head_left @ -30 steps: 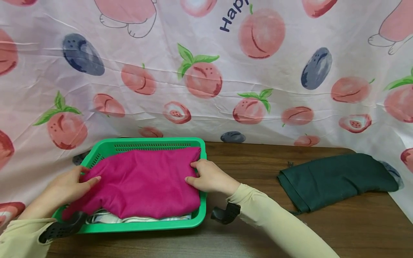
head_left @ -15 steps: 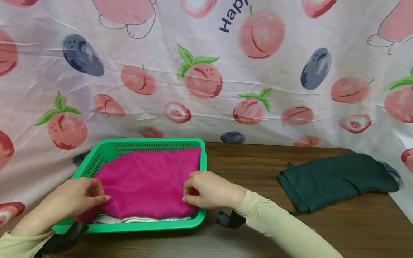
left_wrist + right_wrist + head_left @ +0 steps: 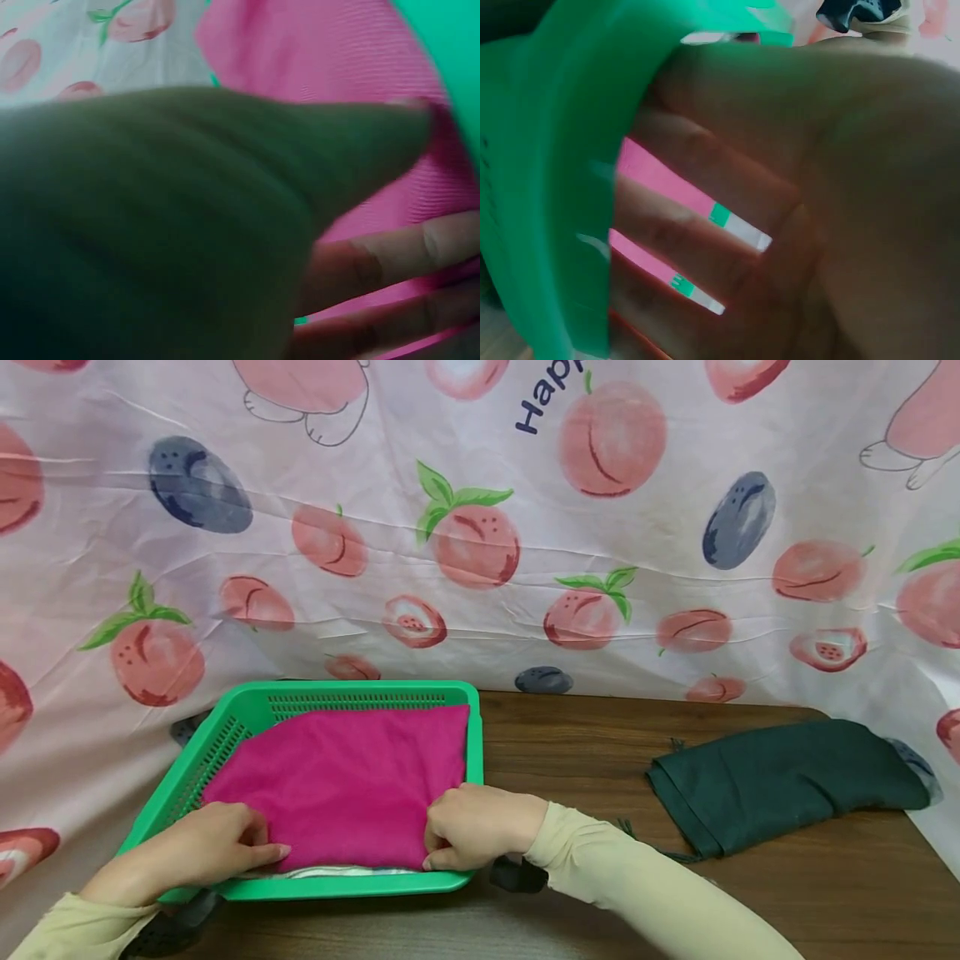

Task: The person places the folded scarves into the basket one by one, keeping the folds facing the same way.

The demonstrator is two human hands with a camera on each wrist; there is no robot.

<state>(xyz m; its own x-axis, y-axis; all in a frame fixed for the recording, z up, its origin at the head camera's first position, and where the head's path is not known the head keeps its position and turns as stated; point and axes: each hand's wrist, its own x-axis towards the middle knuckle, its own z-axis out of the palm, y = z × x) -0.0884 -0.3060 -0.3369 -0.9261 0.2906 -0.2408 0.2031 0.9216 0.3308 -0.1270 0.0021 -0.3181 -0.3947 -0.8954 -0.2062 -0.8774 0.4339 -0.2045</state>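
A folded magenta cloth (image 3: 345,785) fills most of a green plastic basket (image 3: 337,887), over a pale patterned cloth (image 3: 341,872) that peeks out at the front. At the cloth's front left corner, my left hand (image 3: 206,850) touches it; the left wrist view has straight fingers (image 3: 405,259) along the ribbed fabric, the thumb apart from them. My right hand (image 3: 483,825) reaches over the basket's right wall onto the cloth's front right corner. In the right wrist view its spread fingers (image 3: 697,232) run behind the rim, which hides their tips.
Right of the basket, a folded dark green cloth (image 3: 787,785) with thin cords lies on the brown wooden table (image 3: 562,752). A fruit-printed curtain (image 3: 480,610) hangs behind the table. Each wrist carries a black camera mount (image 3: 519,874).
Both hands have slid toward me along the sides of the magenta cloth to its front corners. The cloth's left edge now lies inside the basket, and its surface looks smoother.
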